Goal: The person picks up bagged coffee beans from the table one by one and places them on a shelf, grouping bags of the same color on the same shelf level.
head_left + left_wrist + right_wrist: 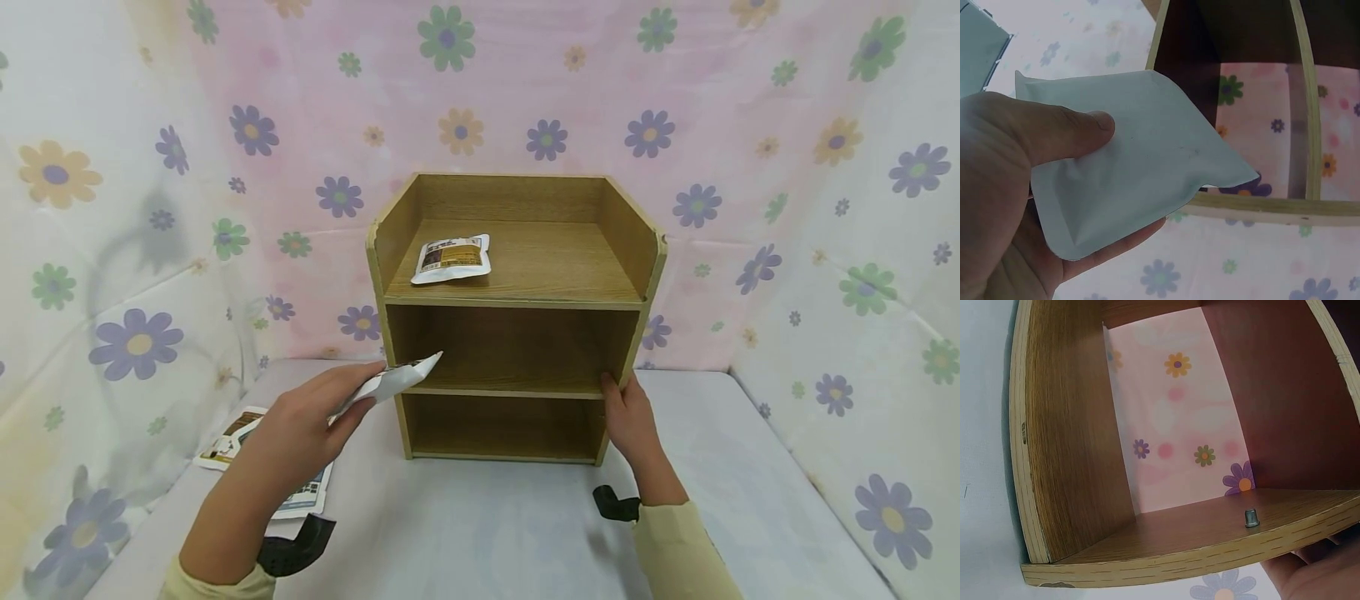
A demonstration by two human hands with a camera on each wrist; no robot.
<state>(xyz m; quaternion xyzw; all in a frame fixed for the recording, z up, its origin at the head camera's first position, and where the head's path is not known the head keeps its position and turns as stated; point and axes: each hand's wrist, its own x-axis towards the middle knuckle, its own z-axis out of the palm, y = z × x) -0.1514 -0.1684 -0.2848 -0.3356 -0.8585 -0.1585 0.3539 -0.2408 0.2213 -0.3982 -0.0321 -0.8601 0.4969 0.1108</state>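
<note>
Pinching a white packet [397, 380] in my left hand [311, 417], I grip the side of the wooden shelf [525, 303] with my right hand [632, 418].

Smooth grained wood shelf [555, 260] with rough chips along its edges, small shiny metal peg [1252, 518], smooth matt plastic-looking held packet [1116, 147], faintly creased cloth curtain [510, 96], matt table surface [465, 533], soft cloth sleeve [684, 557].

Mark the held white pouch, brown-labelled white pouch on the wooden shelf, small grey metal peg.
Held white pouch [1138, 145], left wrist view: middle of plain face.
Brown-labelled white pouch [453, 257], head view: its printed face.
Small grey metal peg [1251, 518], right wrist view: its side.
</note>
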